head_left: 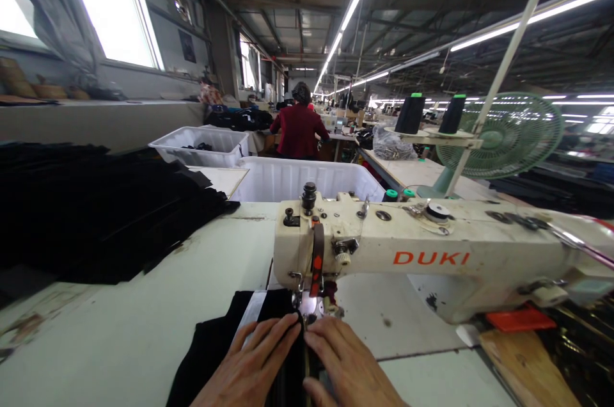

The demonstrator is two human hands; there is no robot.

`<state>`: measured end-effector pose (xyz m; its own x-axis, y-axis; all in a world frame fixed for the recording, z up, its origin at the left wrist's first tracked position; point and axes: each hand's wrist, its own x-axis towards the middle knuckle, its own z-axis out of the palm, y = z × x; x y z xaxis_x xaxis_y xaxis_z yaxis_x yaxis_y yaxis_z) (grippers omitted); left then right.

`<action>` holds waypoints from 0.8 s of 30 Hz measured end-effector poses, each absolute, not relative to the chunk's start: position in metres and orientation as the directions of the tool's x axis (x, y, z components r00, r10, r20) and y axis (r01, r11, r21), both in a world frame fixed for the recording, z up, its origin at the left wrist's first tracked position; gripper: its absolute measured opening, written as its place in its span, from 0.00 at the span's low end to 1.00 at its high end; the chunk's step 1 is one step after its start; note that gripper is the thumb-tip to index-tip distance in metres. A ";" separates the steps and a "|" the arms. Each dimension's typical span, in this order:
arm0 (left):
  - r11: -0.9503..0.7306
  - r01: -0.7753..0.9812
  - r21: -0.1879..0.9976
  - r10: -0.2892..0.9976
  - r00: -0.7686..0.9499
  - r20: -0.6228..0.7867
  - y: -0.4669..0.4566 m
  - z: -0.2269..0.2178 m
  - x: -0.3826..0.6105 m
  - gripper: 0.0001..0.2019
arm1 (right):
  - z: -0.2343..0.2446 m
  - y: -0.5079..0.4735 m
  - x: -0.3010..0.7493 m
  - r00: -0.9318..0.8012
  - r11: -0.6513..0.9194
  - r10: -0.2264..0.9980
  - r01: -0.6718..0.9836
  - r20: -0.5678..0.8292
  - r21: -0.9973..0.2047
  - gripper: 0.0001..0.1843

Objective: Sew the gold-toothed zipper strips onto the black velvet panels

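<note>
My left hand (254, 362) lies flat on a piece of black fabric (206, 356), fingers stretched toward the needle area of a white sewing machine (364, 247). A pale strip (252, 311) runs along the fabric beneath that hand. My right hand (343, 359) rests at the fabric's right edge, fingers extended and slightly bent, thumb apart from them. Both sets of fingertips are just in front of the presser foot (311, 316), which is partly hidden. A small lamp lights the spot there. Neither hand visibly pinches anything.
Stacked black fabric pieces (96, 208) lie on the table (192, 279) at left. White plastic bins (307, 176) stand behind the machine. Thread cones (410, 114) and a green fan (499, 135) are at right. A person in a dark red jacket (298, 132) sits further ahead.
</note>
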<state>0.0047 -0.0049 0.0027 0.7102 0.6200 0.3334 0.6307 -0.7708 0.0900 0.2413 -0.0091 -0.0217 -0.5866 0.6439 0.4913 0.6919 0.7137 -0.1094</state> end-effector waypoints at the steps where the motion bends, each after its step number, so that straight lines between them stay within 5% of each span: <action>1: -0.767 0.633 0.101 0.627 0.709 0.323 -0.004 0.004 0.005 0.39 | -0.021 -0.008 0.241 -0.582 0.710 0.649 0.695 0.490 -0.115 0.25; 9: -0.693 0.700 0.171 0.716 0.639 0.282 0.006 0.010 0.008 0.40 | -0.029 0.003 0.235 -0.566 0.677 0.654 0.734 0.503 -0.055 0.26; 24: -0.702 0.700 0.132 0.702 0.648 0.295 0.007 0.013 0.012 0.35 | -0.036 0.005 0.233 -0.536 0.638 0.685 0.769 0.494 -0.051 0.27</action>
<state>0.0123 0.0072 0.0127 0.6480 0.7022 0.2950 0.7002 -0.7017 0.1319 0.2331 0.0053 -0.0359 -0.5355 0.6851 0.4938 0.7686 0.6377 -0.0513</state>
